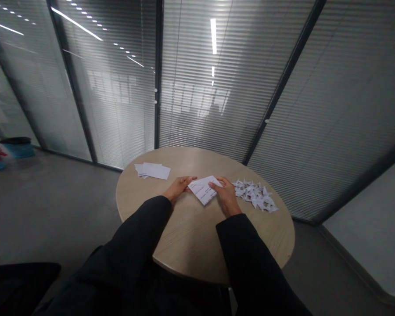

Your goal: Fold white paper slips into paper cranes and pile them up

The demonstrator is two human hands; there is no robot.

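A white sheet of paper with printed lines (204, 189) lies on the round wooden table (191, 237), partly folded. My left hand (178, 188) holds its left corner, fingers pinched on the edge. My right hand (226, 196) rests on the sheet's right side with the fingers pressing down on it. Both arms wear dark sleeves.
A small stack of white sheets (153, 170) lies at the table's far left. A heap of several folded white paper shapes (256, 195) sits right of my right hand. Glass walls with blinds stand behind. Blue and pink tubs (6, 151) sit on the floor at far left.
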